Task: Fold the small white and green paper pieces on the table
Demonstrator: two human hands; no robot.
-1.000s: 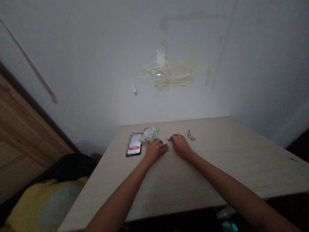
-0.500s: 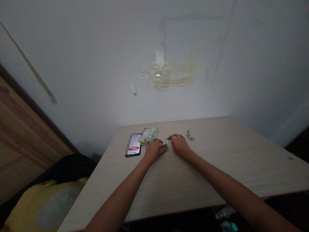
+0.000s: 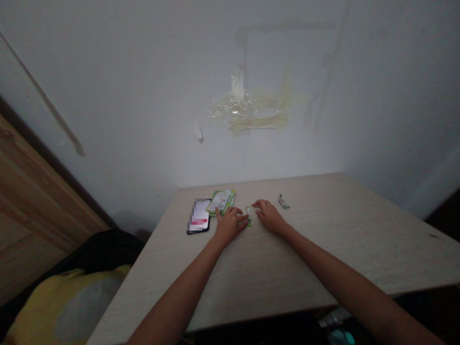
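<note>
Grey-white and huge, the bare wall (image 3: 136,115) stood behind the pale wooden worktop (image 3: 287,268). Two bare hands were there, the left hand (image 3: 229,225) and the right hand (image 3: 270,218). Near the left one lay a flat phone with a black edge (image 3: 200,224), just beside a pile of green and white packets (image 3: 223,198). Near the right one sat a crumpled green and white wrapper (image 3: 283,201). Smallest was a thin green and white piece (image 3: 248,210), between both hands. Left fingers touched it, but I couldn't tell if that grip was closed. The right grip was open, just beside it.
</note>
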